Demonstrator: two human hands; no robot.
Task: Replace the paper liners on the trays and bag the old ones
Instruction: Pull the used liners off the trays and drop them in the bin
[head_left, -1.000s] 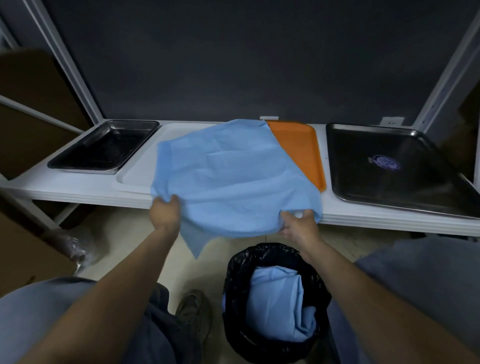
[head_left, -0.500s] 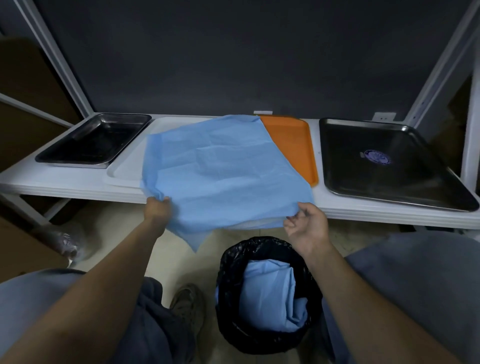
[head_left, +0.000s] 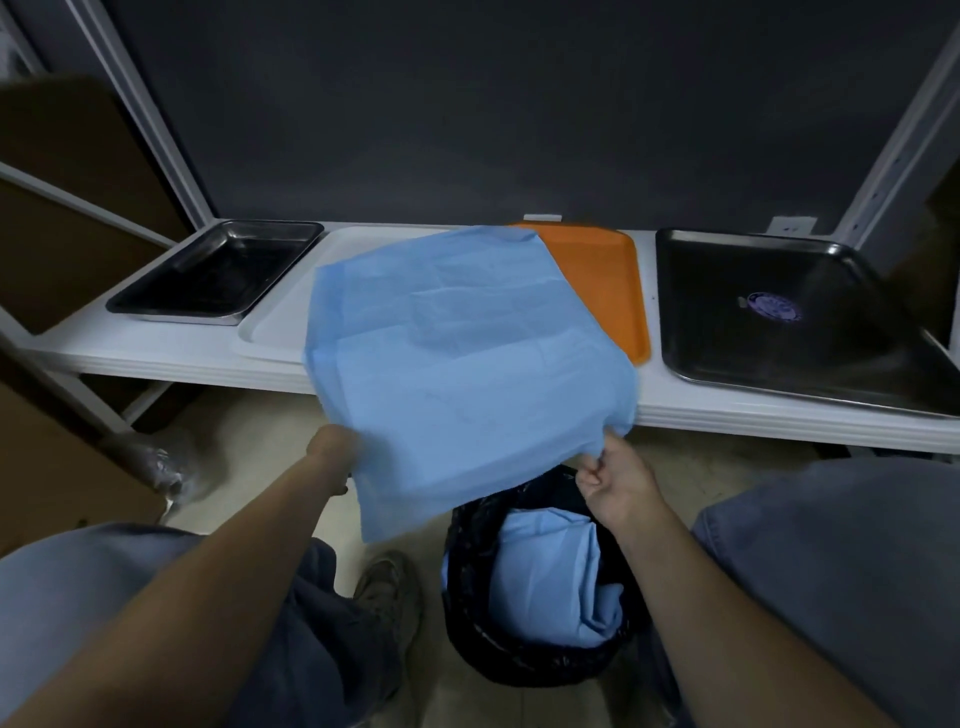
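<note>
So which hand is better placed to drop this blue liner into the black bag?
Right. The right hand pinches the blue liner just above the open black bag; the left hand is off to the side, over the floor.

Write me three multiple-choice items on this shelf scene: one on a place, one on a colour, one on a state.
1. The black bag stands: A on a chair; B on the floor before the shelf; C hung on the wall.
2. The tray right of the blue liner is: A orange; B green; C red.
3. The right hand: A lies flat; B hangs empty; C pinches the liner's corner.
B, it sits on the floor below the shelf edge; A, orange shows beside the liner; C, fingers clamp the corner.
</note>
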